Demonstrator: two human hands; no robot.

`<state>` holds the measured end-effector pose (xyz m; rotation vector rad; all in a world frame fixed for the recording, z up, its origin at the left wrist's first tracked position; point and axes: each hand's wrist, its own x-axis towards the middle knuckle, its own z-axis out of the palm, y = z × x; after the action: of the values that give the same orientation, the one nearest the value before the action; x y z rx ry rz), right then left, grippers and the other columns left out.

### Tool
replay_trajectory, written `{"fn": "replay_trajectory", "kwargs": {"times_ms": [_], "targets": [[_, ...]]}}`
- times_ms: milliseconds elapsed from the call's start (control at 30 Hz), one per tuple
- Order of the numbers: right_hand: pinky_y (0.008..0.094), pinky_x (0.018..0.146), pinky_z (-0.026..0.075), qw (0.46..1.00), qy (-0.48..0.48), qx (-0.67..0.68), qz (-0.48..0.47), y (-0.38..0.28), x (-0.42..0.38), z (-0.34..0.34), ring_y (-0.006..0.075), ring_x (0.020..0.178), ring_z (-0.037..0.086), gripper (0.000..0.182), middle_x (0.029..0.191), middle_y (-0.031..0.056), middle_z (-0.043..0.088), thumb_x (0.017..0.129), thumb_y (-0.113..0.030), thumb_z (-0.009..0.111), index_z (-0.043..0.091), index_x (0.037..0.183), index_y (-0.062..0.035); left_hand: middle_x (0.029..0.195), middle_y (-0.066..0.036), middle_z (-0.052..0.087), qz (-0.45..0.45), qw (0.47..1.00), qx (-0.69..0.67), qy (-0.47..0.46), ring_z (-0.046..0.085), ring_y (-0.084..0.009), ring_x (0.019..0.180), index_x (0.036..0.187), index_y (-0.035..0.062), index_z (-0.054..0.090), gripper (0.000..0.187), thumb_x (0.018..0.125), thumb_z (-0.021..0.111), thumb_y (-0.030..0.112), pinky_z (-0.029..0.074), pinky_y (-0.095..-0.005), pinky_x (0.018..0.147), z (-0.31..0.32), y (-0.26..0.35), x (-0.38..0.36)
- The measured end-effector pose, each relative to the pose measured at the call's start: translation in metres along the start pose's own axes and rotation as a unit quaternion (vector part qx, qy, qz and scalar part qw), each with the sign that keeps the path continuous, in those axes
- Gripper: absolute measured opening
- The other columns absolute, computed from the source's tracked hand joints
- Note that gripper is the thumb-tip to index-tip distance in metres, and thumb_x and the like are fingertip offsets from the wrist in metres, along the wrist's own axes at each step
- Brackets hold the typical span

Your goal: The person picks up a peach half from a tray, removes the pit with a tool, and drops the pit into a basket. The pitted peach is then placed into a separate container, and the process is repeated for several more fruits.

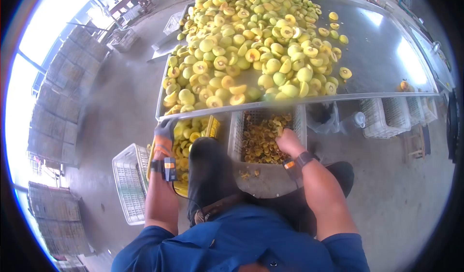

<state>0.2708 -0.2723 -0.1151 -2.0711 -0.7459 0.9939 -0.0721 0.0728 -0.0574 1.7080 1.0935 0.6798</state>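
My left hand (165, 136), in a grey and orange glove, is just below the near left corner of the metal table, beside a yellow crate (211, 127) of halved yellow-green fruit (184, 136). Its fingertips are hard to make out. Over a white crate (236, 139) my right hand (288, 143) is bare and closed, with a small yellowish piece at its fingertips that I cannot identify. Brown and yellow fruit scraps (263, 144) lie in that crate. On the table, a large heap of halved fruit (251, 45) reaches the near rim.
The raised metal table (372, 54) has its edge right above my hands. A white crate (129, 194) stands on the left floor, with more white crates (382, 120) under the table's right side. A plastic bag (325, 120) lies between. Stacked crates (60, 88) line the left.
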Motion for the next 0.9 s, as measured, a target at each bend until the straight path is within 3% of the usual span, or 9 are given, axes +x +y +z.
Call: {"fn": "replay_trajectory", "kwargs": {"times_ms": [33, 100, 200, 300, 367, 433, 500, 667, 900], "targets": [[0.0454, 0.064, 0.056, 1.0, 0.004, -0.006, -0.019, -0.009, -0.003, -0.003, 0.034, 0.068, 0.072, 0.035, 0.073, 0.0217, 0.069, 0.091, -0.027, 0.071, 0.068, 0.089, 0.0071, 0.117, -0.011, 0.077, -0.045, 0.97, 0.218, 0.096, 0.071, -0.0178, 0.097, 0.126, 0.0029, 0.075, 0.03, 0.097, 0.071, 0.009, 0.057, -0.0307, 0.084, 0.012, 0.043, -0.023], [0.0471, 0.071, 0.056, 0.998, -0.008, -0.03, -0.055, -0.02, -0.01, -0.002, 0.0353, 0.076, 0.073, 0.036, 0.074, 0.0216, 0.069, 0.09, -0.03, 0.072, 0.068, 0.089, 0.0061, 0.114, -0.011, 0.078, 0.139, 0.865, 0.437, 0.202, 0.07, -0.0163, 0.094, 0.124, 0.0009, 0.074, 0.028, 0.099, 0.071, 0.013, 0.056, -0.0301, 0.084, 0.001, 0.013, -0.026], [0.04, 0.052, 0.048, 0.992, -0.078, 0.098, -0.024, -0.042, -0.025, -0.003, 0.0208, 0.054, 0.061, 0.027, 0.068, 0.0074, 0.064, 0.096, -0.024, 0.071, 0.065, 0.089, 0.0003, 0.106, -0.01, 0.076, 0.111, 0.992, -0.067, 0.011, 0.068, -0.0185, 0.096, 0.121, 0.0014, 0.073, 0.024, 0.1, 0.068, 0.012, 0.056, -0.0341, 0.089, 0.061, 0.047, -0.038], [0.0338, 0.049, 0.042, 0.97, -0.156, 0.182, -0.023, -0.061, -0.029, -0.005, 0.013, 0.057, 0.057, 0.018, 0.066, -0.0003, 0.059, 0.1, -0.022, 0.067, 0.063, 0.088, -0.0095, 0.114, -0.013, 0.076, 0.221, 0.926, 0.274, -0.139, 0.072, -0.025, 0.105, 0.129, 0.0054, 0.071, 0.039, 0.09, 0.069, 0.005, 0.057, -0.0386, 0.094, 0.132, 0.135, -0.063], [0.0328, 0.046, 0.038, 0.955, -0.197, 0.222, -0.018, -0.066, -0.035, -0.006, 0.0126, 0.053, 0.053, 0.015, 0.066, 0.0, 0.055, 0.1, -0.022, 0.066, 0.063, 0.092, -0.01, 0.112, -0.013, 0.077, 0.196, 0.953, 0.093, -0.209, 0.074, -0.0261, 0.097, 0.125, 0.0056, 0.073, 0.036, 0.088, 0.076, 0.006, 0.058, -0.0378, 0.089, 0.186, 0.131, -0.06], [0.0321, 0.044, 0.038, 0.934, -0.217, 0.285, -0.007, -0.068, -0.035, -0.012, 0.0131, 0.05, 0.052, 0.014, 0.066, 0.0016, 0.056, 0.099, -0.019, 0.065, 0.062, 0.09, -0.0093, 0.111, -0.013, 0.077, 0.307, 0.922, 0.078, -0.22, 0.075, -0.0266, 0.094, 0.124, 0.0062, 0.073, 0.035, 0.089, 0.078, 0.009, 0.059, -0.0376, 0.088, 0.232, 0.091, -0.047], [0.0319, 0.042, 0.04, 0.919, -0.191, 0.345, 0.011, -0.071, -0.037, -0.015, 0.0142, 0.045, 0.052, 0.016, 0.066, 0.0048, 0.059, 0.096, -0.014, 0.066, 0.057, 0.083, -0.0078, 0.111, -0.013, 0.078, 0.231, 0.939, 0.081, -0.241, 0.076, -0.0272, 0.096, 0.123, 0.0075, 0.074, 0.033, 0.09, 0.076, 0.008, 0.059, -0.0376, 0.089, 0.237, 0.11, -0.055], [0.047, 0.085, 0.053, 0.992, 0.005, 0.05, -0.115, -0.041, -0.017, 0.002, 0.0341, 0.089, 0.071, 0.029, 0.09, 0.019, 0.074, 0.091, -0.022, 0.069, 0.068, 0.103, 0.005, 0.11, -0.016, 0.078, 0.168, 0.952, 0.158, -0.202, 0.075, -0.0324, 0.102, 0.122, 0.0089, 0.075, 0.027, 0.095, 0.071, 0.01, 0.059, -0.0385, 0.089, 0.262, 0.102, -0.064], [0.0359, 0.055, 0.047, 0.968, -0.135, 0.212, -0.006, -0.058, -0.021, -0.015, 0.0211, 0.06, 0.06, 0.018, 0.075, 0.0076, 0.064, 0.099, -0.02, 0.061, 0.068, 0.102, -0.0037, 0.117, -0.017, 0.076, 0.103, 0.954, 0.033, -0.28, 0.074, -0.0293, 0.103, 0.135, 0.0103, 0.07, 0.037, 0.098, 0.066, 0.014, 0.058, -0.0402, 0.091, 0.251, 0.11, -0.057]]}}
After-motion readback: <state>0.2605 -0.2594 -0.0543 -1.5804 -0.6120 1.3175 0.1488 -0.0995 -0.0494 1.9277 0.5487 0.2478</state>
